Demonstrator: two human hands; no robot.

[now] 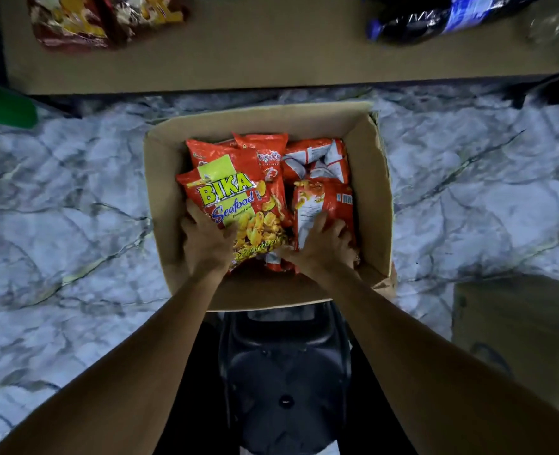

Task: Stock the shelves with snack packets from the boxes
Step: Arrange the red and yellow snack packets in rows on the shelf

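Observation:
An open cardboard box [368, 178] stands on the marble-patterned floor in front of me, holding several orange snack packets. On top at the left lies a packet labelled BIKA Seafood [238, 205]. My left hand [206, 244] grips its lower left corner. My right hand [324, 247] rests with spread fingers on an orange packet lying back side up [324, 201] on the right side of the box. More orange packets [314, 156] lie behind, toward the box's far wall.
A brown shelf board [271, 54] runs across the top, with red-yellow snack bags [100, 18] at its left and dark blue-labelled bottles [442, 14] at its right. A black plastic stool [284, 372] is under me. Another cardboard box [518, 330] stands right; a green object [5, 106] at far left.

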